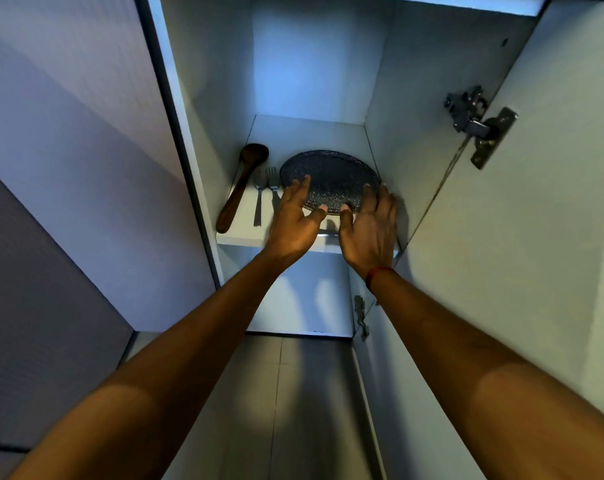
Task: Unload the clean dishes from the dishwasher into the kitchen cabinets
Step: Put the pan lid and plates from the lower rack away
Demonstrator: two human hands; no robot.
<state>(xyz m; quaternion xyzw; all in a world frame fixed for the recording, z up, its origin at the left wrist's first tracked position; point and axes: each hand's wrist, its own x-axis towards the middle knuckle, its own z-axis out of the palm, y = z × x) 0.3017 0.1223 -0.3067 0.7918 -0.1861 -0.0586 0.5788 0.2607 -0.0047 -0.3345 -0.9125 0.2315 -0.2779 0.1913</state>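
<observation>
White upper cabinet [314, 81] inspected from below, door [535, 237] swung open at right, dim bluish light inside. Dark speckled plate [331, 178] noted lying flat on the shelf [245, 239], toward the right side wall; round, rimmed, grey-black with fine pale flecks. Near edge of plate close to the shelf front, partly covered by fingers.

Left hand [293, 223] found spread, fingers extended, fingertips resting on or just above the plate's left near portion; thumb reaching toward the near rim. Right hand [369, 230] likewise spread, fingers laid along the plate's right near edge, thumb pointing inward toward the left thumb. Neither hand closed round the plate; actual contact versus hovering could not be confirmed. Red thread band [378, 273] recorded on the right wrist.

Left of the plate: two metal forks [266, 192] side by side, handles toward the shelf front, then a wooden spoon [241, 185] lying at a slant by the left wall, bowl toward the back.

Plate's near rim obscured by both hands. Two metal hinges seen on the door side, upper hinge [477, 123] clear, lower one small and blurred. Cabinet top cut off by frame edge.
</observation>
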